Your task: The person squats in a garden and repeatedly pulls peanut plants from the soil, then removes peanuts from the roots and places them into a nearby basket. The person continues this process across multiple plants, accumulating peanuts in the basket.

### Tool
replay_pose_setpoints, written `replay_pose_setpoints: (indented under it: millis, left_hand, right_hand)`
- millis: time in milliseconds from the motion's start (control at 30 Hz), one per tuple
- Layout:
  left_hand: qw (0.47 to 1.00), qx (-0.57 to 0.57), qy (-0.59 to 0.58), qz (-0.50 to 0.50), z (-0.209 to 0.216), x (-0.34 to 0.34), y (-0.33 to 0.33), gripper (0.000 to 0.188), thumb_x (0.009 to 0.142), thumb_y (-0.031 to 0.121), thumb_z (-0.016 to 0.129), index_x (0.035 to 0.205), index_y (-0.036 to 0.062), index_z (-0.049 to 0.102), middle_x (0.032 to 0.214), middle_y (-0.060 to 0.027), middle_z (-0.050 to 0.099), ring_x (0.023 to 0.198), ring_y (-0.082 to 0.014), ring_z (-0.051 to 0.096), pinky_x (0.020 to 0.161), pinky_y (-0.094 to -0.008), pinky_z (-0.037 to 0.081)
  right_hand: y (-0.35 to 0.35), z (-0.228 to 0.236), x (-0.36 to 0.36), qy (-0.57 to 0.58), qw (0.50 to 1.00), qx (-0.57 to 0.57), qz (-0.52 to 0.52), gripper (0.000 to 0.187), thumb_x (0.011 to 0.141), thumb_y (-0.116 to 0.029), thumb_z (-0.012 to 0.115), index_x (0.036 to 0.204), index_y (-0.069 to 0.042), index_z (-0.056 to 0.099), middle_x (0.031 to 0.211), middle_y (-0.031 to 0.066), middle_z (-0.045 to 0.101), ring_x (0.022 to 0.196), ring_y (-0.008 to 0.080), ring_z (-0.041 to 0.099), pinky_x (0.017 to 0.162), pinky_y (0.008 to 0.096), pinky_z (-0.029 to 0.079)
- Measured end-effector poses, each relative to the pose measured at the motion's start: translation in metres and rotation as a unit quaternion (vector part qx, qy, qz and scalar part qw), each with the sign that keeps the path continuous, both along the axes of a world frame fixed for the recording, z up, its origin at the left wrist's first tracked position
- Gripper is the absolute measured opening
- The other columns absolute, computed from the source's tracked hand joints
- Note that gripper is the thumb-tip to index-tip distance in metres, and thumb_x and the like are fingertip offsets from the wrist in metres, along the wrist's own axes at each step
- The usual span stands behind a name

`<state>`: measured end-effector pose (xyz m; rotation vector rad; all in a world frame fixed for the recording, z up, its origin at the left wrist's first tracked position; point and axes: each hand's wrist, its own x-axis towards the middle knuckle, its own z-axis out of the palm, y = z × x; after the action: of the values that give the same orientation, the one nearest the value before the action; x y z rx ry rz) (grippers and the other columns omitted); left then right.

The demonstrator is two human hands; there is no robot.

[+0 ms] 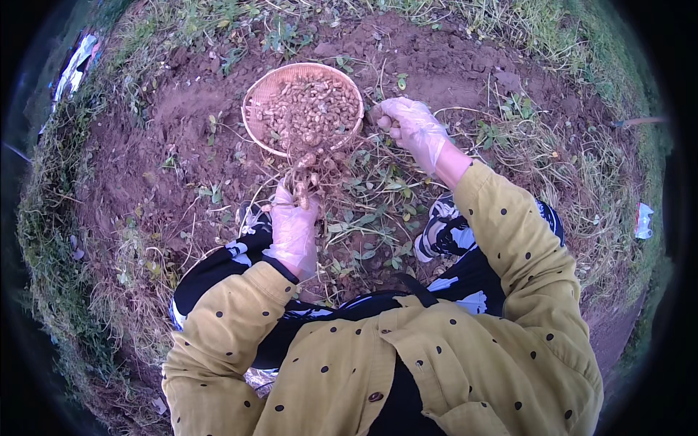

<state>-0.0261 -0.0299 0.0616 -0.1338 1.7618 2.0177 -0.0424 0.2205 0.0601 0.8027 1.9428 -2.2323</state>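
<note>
A round woven basket (249, 125) sits on the soil ahead of me, with many peanuts (309, 102) heaped inside. My left hand (294, 231), in a clear plastic glove, is closed round a peanut plant (320, 176). Its tangled roots, with several pods attached, hang over the basket's near rim. Just right of the basket, my right hand (413, 132) is raised in a similar glove. Its fingers are curled, and something small and brownish shows at the fingertips, too unclear to name.
Cut stems and leaves (378, 218) litter the ground between my shoes (436, 229). Bare reddish soil (167, 138) stretches left of the basket. Dry pulled vines (574, 167) lie to the right, with a small white wrapper (643, 221) at the far right.
</note>
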Motion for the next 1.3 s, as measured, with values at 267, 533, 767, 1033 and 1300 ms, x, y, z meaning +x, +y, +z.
replay_pose_setpoints:
  millis: [267, 533, 767, 1033, 1300]
  left_hand:
    - [0.995, -0.035, 0.091, -0.035, 0.002, 0.015, -0.004, 0.053, 0.080, -0.019, 0.048, 0.127, 0.0037, 0.053, 0.110, -0.0049, 0.065, 0.093, -0.0124, 0.059, 0.081, -0.0253, 0.047]
    - [0.991, -0.046, 0.127, -0.021, 0.012, 0.016, -0.001, 0.044, 0.081, -0.016, 0.052, 0.120, 0.0035, 0.058, 0.108, -0.0059, 0.066, 0.091, -0.0125, 0.061, 0.076, -0.0257, 0.050]
    - [0.959, -0.135, 0.208, -0.136, 0.008, 0.024, 0.006, 0.031, 0.095, -0.007, 0.045, 0.126, -0.0001, 0.050, 0.099, -0.0072, 0.066, 0.081, -0.0126, 0.060, 0.069, -0.0299, 0.052]
    - [0.884, -0.205, 0.370, -0.201, -0.021, 0.025, -0.004, 0.053, 0.073, -0.005, 0.067, 0.123, -0.0028, 0.048, 0.087, -0.0231, 0.062, 0.081, -0.0431, 0.060, 0.066, -0.0423, 0.049]
    - [0.811, -0.256, 0.439, -0.289, -0.027, 0.028, -0.003, 0.061, 0.065, -0.004, 0.065, 0.122, -0.0018, 0.045, 0.085, -0.0206, 0.058, 0.079, -0.0446, 0.056, 0.068, -0.0496, 0.045]
  right_hand:
    - [-0.009, 0.012, -0.116, 0.039, 0.987, 0.088, 0.129, 0.064, 0.095, -0.044, 0.061, 0.142, -0.004, 0.044, 0.134, 0.0146, 0.052, 0.108, 0.0223, 0.058, 0.091, 0.0321, 0.053]
    - [-0.030, 0.082, -0.031, 0.148, 0.907, 0.261, 0.297, 0.041, 0.092, -0.037, 0.066, 0.112, -0.001, 0.067, 0.096, 0.0044, 0.067, 0.089, 0.0106, 0.060, 0.080, 0.0279, 0.049]
    - [-0.033, 0.055, 0.023, 0.217, 0.897, 0.267, 0.277, 0.033, 0.091, -0.037, 0.065, 0.100, -0.005, 0.069, 0.068, 0.0062, 0.059, 0.062, 0.0149, 0.054, 0.059, 0.0315, 0.043]
    - [0.017, 0.057, 0.029, 0.062, 0.987, -0.141, 0.036, 0.027, 0.101, -0.032, 0.050, 0.101, -0.006, 0.056, 0.082, 0.0027, 0.059, 0.061, 0.0071, 0.048, 0.050, 0.0199, 0.035]
    - [-0.002, 0.083, 0.030, 0.005, 0.932, 0.195, 0.304, 0.060, 0.088, -0.061, 0.058, 0.094, -0.002, 0.068, 0.072, 0.0090, 0.062, 0.064, 0.0176, 0.055, 0.064, 0.0331, 0.045]
